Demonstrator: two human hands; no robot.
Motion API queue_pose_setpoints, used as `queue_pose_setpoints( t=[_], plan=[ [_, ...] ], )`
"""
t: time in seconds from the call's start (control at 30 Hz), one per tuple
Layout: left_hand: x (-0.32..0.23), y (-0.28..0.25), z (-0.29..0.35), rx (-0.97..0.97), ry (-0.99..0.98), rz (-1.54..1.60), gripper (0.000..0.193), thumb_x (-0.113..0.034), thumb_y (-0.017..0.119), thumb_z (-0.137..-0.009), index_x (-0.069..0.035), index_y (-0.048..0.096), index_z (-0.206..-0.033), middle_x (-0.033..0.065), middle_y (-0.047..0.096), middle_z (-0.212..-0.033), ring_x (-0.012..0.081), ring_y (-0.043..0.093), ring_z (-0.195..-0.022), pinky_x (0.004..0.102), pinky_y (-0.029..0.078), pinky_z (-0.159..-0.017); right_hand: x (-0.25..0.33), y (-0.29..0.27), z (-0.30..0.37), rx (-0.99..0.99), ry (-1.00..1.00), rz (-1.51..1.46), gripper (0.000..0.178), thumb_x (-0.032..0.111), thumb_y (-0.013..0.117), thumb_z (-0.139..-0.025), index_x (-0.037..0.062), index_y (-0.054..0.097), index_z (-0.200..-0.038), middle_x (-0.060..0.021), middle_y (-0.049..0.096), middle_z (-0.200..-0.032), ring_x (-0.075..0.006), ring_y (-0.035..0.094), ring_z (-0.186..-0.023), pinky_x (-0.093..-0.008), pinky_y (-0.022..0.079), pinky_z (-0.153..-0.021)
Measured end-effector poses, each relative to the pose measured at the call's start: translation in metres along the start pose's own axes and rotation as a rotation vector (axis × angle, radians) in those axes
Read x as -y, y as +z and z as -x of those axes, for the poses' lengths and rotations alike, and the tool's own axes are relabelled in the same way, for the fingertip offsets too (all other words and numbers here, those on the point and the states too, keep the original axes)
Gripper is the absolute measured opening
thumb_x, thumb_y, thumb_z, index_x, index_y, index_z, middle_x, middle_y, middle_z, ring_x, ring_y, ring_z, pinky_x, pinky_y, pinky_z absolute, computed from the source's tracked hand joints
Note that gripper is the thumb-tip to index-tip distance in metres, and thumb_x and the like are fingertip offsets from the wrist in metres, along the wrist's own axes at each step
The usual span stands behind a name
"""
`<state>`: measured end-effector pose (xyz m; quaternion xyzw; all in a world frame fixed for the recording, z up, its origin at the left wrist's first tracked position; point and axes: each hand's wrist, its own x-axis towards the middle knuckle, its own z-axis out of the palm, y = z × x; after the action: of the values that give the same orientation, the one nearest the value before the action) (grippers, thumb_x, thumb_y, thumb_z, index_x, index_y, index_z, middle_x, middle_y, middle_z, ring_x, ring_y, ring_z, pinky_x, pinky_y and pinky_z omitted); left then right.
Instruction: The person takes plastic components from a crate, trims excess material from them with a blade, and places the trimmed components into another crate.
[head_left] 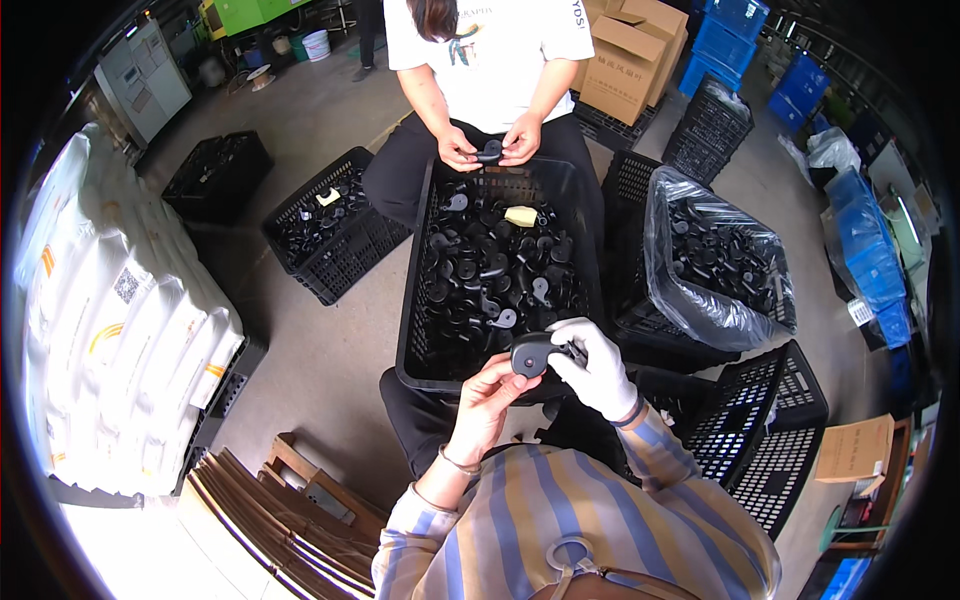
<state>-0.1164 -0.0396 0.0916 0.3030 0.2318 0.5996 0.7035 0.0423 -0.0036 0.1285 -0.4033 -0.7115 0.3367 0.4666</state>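
In front of me I hold a black plastic part (531,357) with a round, disc-like end and a narrower neck. My bare left hand (484,405) pinches its round end from the left and below. On the neck side, my right hand (598,372), in a white glove, grips the part with its fingers closed. Just beneath and beyond my hands stands a large black crate (412,335), full of similar small black parts (495,265). A yellow piece (521,216) lies on top of them. Where the neck ends is hidden by the glove.
Across the crate sits another person (490,75), holding a similar part. A lined crate (672,290) of parts stands at right, perforated crates (765,430) near my right arm. White sacks (120,330) are stacked at left, flattened cardboard (265,530) below them.
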Motion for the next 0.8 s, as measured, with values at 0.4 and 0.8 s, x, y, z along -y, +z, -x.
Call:
queue_pose_setpoints(
  t=[0.4,0.8],
  plan=[
    [0.044,-0.016,0.007,-0.019,-0.063,-0.49,0.009,0.003,0.057,-0.079,0.002,0.059,-0.087,0.0035,0.049,-0.098,0.0097,0.054,-0.082,0.0204,0.044,-0.07,-0.043,-0.023,0.032,0.262,0.761,-0.55,0.021,0.016,0.052,-0.084,0.0041,0.056,-0.102,0.0012,0.052,-0.066,-0.0024,0.043,-0.046,-0.0146,0.029,-0.038],
    [0.045,-0.099,-0.108,0.04,0.132,-1.946,0.043,0.001,0.054,-0.067,-0.009,0.052,-0.108,0.0131,0.044,-0.114,0.0284,0.052,-0.095,0.034,0.046,-0.079,-0.103,-0.168,0.07,-0.66,0.618,-0.954,0.053,0.047,0.048,-0.083,0.0034,0.049,-0.112,-0.0058,0.058,-0.09,-0.005,0.049,-0.058,-0.0127,0.029,-0.035]
  ],
)
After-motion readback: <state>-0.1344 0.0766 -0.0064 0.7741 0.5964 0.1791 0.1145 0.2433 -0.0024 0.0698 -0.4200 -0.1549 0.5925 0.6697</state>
